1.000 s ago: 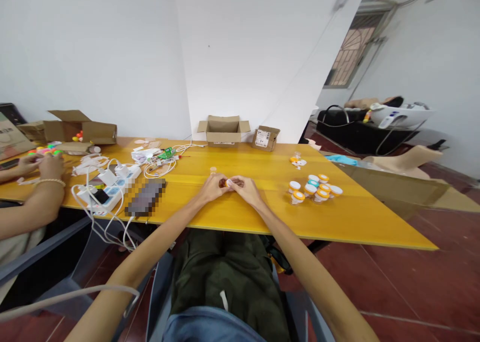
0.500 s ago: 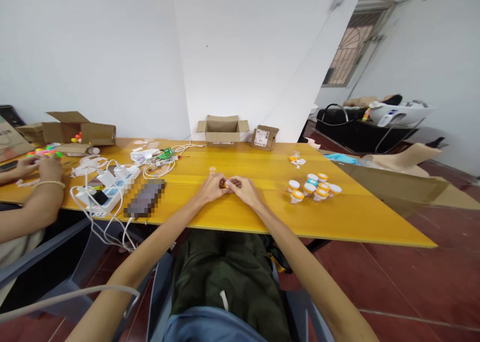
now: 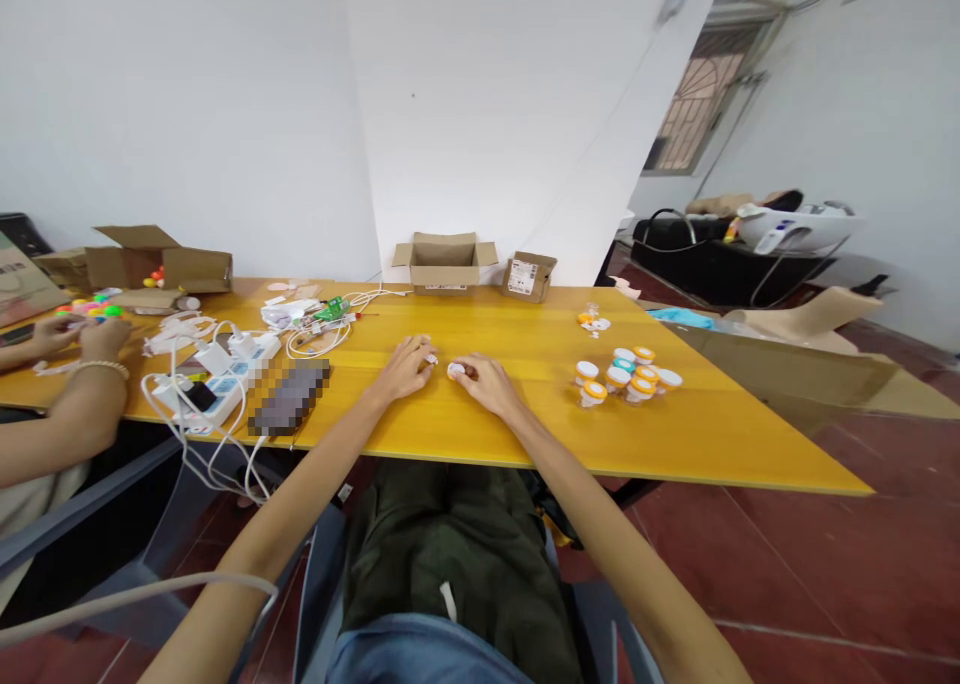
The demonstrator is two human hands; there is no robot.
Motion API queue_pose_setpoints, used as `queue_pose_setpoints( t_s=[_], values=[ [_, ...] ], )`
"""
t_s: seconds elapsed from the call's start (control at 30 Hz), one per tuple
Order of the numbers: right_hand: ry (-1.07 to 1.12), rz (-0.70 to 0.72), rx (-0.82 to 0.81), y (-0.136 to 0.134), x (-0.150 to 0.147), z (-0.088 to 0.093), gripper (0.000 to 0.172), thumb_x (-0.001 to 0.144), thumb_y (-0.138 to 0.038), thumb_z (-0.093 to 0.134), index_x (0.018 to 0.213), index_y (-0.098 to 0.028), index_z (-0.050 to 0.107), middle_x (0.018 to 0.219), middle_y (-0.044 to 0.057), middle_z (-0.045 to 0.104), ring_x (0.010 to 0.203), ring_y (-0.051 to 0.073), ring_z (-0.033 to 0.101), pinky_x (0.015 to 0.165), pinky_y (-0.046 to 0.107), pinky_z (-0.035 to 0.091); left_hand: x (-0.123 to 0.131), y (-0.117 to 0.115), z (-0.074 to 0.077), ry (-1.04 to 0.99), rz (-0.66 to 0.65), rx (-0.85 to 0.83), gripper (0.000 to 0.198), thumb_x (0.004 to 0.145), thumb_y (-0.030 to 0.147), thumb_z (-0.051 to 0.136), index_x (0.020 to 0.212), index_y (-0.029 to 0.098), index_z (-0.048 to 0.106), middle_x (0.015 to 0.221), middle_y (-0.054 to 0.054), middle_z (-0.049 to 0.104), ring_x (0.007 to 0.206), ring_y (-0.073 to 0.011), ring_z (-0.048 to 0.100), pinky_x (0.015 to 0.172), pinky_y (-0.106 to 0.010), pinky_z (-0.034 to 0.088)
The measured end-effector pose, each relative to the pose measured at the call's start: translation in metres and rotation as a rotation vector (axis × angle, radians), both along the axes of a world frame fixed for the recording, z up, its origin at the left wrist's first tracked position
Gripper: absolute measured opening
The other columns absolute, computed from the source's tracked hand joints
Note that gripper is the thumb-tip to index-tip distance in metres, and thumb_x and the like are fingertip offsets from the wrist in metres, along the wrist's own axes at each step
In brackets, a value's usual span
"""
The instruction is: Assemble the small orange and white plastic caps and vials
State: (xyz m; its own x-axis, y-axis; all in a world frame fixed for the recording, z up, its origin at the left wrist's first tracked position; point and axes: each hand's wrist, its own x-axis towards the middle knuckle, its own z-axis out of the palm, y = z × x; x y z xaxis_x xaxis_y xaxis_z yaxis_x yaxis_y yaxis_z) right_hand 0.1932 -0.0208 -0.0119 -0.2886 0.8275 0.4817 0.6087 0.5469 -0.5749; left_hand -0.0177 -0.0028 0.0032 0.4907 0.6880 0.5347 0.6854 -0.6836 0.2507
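My right hand (image 3: 487, 382) rests low over the yellow table, its thumb and fingers closed on a small white and orange lid (image 3: 455, 370). Just to its left, my left hand (image 3: 406, 368) curls its fingers around a small clear container (image 3: 431, 359), mostly hidden by them. The two hands are apart. Off to the right stands a cluster of small clear containers with white, orange and teal lids (image 3: 624, 372). Farther back on that side lie loose orange and white lid pieces (image 3: 595, 322).
An open cardboard box (image 3: 445, 264) and a smaller box (image 3: 529, 277) stand by the wall. Left of me are a phone-like dark device (image 3: 291, 397), a power strip (image 3: 232, 384) with cables, and a green circuit board (image 3: 332, 310). Another person's hands (image 3: 101, 339) work at far left.
My hands were together over an orange piece and have separated. The left moved left and outward to the clear container that stood beyond it; the lid now shows in my right hand.
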Motion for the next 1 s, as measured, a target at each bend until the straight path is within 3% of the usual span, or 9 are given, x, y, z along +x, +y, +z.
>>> queue_pose_setpoints(
  t_s=[0.3, 0.6, 0.83, 1.0],
  values=[
    [0.065, 0.064, -0.048, 0.001, 0.000, -0.001, 0.019, 0.086, -0.032, 0.068, 0.101, -0.028, 0.078, 0.092, 0.004, 0.077, 0.082, 0.021, 0.069, 0.076, 0.030, 0.052, -0.002, 0.008, -0.006, -0.009, -0.004, -0.038, 0.017, 0.092, 0.017, 0.054, 0.092, 0.023, 0.071, 0.100, -0.007, 0.065, 0.101, -0.0238, 0.059, 0.094, -0.039, 0.048],
    [0.291, 0.055, -0.092, 0.002, 0.000, 0.001, 0.017, 0.088, -0.031, 0.061, 0.094, -0.026, 0.077, 0.097, 0.005, 0.078, 0.089, 0.023, 0.070, 0.084, 0.034, 0.053, 0.015, 0.001, 0.002, -0.348, -0.113, -0.176, 0.022, 0.097, 0.033, 0.052, 0.092, 0.021, 0.069, 0.085, -0.003, 0.070, 0.083, -0.0181, 0.065, 0.082, -0.031, 0.053],
    [0.315, 0.064, -0.025, -0.001, -0.004, 0.006, 0.023, 0.085, -0.027, 0.062, 0.105, -0.024, 0.073, 0.101, 0.005, 0.073, 0.081, 0.019, 0.066, 0.076, 0.030, 0.054, 0.034, -0.006, 0.005, -0.620, -0.211, -0.369, 0.030, 0.090, 0.047, 0.062, 0.088, 0.018, 0.065, 0.077, -0.001, 0.069, 0.068, -0.0144, 0.064, 0.066, -0.027, 0.054],
    [0.251, 0.096, 0.131, -0.003, -0.005, 0.004, 0.022, 0.089, -0.025, 0.059, 0.107, -0.027, 0.072, 0.100, 0.005, 0.069, 0.085, 0.020, 0.064, 0.082, 0.033, 0.054, 0.039, -0.008, 0.006, -0.698, -0.246, -0.425, 0.033, 0.086, 0.050, 0.067, 0.082, 0.017, 0.065, 0.071, 0.000, 0.067, 0.064, -0.0135, 0.063, 0.065, -0.026, 0.053]
  ],
)
